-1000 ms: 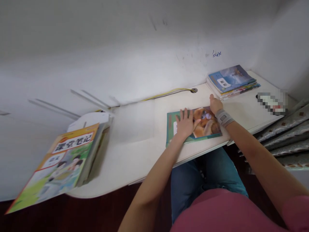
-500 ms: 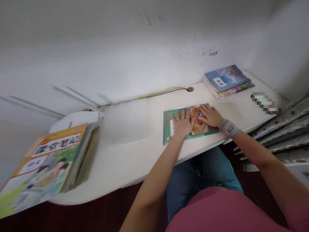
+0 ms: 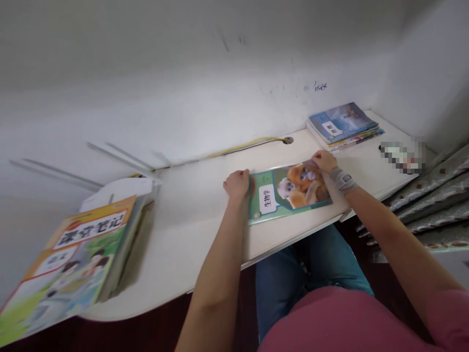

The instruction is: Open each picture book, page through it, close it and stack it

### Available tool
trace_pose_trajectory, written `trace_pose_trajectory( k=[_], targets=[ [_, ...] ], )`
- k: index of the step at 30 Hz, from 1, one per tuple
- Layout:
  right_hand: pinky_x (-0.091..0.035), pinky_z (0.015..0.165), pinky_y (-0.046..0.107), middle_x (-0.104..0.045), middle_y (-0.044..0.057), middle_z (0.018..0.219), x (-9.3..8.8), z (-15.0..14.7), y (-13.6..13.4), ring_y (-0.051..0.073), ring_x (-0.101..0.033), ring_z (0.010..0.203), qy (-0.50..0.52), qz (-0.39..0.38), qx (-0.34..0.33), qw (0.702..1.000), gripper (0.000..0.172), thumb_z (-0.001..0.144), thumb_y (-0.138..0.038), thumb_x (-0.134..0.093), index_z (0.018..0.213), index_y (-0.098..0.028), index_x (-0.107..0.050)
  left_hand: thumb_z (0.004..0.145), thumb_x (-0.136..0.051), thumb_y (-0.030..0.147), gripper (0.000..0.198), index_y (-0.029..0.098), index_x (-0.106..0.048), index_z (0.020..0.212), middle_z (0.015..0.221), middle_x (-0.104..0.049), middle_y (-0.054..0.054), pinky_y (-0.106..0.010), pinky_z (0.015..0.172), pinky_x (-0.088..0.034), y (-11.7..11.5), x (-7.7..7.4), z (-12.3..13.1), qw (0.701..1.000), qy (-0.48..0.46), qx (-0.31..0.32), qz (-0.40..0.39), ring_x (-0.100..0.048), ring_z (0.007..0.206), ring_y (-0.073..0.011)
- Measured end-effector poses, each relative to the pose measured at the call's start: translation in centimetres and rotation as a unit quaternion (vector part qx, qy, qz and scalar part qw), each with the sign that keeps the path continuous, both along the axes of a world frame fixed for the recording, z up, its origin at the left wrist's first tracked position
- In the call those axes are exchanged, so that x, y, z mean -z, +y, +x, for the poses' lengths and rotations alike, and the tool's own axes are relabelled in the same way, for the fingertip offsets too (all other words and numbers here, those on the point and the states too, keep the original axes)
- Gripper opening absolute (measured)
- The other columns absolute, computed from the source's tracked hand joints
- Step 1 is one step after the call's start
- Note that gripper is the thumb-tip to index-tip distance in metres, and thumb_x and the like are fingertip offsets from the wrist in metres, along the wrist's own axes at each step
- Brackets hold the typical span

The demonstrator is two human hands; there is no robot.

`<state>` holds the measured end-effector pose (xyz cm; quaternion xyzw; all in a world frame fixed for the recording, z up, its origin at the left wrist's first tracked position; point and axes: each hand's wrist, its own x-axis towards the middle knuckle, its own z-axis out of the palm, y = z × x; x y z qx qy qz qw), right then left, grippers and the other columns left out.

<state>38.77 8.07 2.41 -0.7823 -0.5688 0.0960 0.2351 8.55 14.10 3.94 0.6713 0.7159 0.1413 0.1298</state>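
A green textbook (image 3: 300,188) with golden monkeys on its cover lies sideways on the white desk (image 3: 190,230) in front of me. Its cover looks glossy, and clear film seems to show along its edges. My left hand (image 3: 236,184) is closed at the book's upper left corner, fingers curled around the edge. At the upper right corner my right hand (image 3: 324,160) pinches the edge, a grey band (image 3: 344,181) on its wrist. The fingertips of both hands are partly hidden.
A stack of books (image 3: 344,123) lies at the back right, with a blurred-out object (image 3: 402,154) beside it. More books (image 3: 69,264) pile up at the left. A yellow cable (image 3: 249,145) runs along the wall into a desk hole (image 3: 287,140).
Both hands lay flat on the cover before. They have moved apart to the book's left and right upper corners and closed there, uncovering the cover picture.
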Motion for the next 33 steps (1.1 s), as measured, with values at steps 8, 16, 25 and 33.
trace_pose_trajectory(
  k=[8,16,25,33],
  targets=[
    [-0.042,0.076,0.030,-0.068,0.010,0.093,0.7,0.1,0.0,0.020,-0.059,0.085,-0.009,0.018,0.045,0.999,0.023,0.087,-0.019,-0.040,0.091,-0.016,-0.062,0.089,-0.040,0.036,0.041,0.017,-0.054,0.123,0.118,-0.065,-0.013,-0.037,0.091,-0.042,-0.8,2.0,0.7,0.996,-0.031,0.037,0.073,-0.056,0.112,-0.0275],
    [-0.040,0.079,0.034,-0.064,0.015,0.097,1.4,-1.3,0.6,0.025,-0.057,0.091,-0.099,0.013,-0.006,0.995,0.028,0.090,-0.011,-0.030,0.099,-0.013,-0.056,0.091,-0.041,0.033,0.037,0.019,-0.050,0.124,0.102,-0.068,-0.007,-0.034,0.085,-0.045,-0.8,2.0,-0.2,0.993,-0.100,0.019,0.055,-0.062,0.097,-0.0228],
    [-0.041,0.084,0.036,-0.062,0.014,0.099,2.0,-1.6,1.5,0.024,-0.054,0.093,-0.082,0.062,-0.060,0.993,0.031,0.085,-0.009,-0.032,0.105,-0.013,-0.055,0.085,-0.043,0.018,0.045,0.015,-0.050,0.130,0.130,-0.054,-0.017,-0.041,0.097,-0.042,-2.4,-0.4,-0.1,0.995,0.016,0.076,0.066,-0.051,0.119,-0.0294],
    [-0.042,0.085,0.039,-0.061,0.014,0.099,2.6,-1.4,1.6,0.026,-0.055,0.093,-0.044,0.114,-0.065,0.990,0.035,0.081,-0.008,-0.033,0.109,-0.014,-0.054,0.091,-0.026,0.061,0.070,0.020,-0.031,0.147,0.154,-0.029,-0.014,-0.058,0.111,-0.020,-10.5,-1.3,6.2,0.949,0.105,0.299,-0.001,-0.018,0.143,-0.0361]
  ],
)
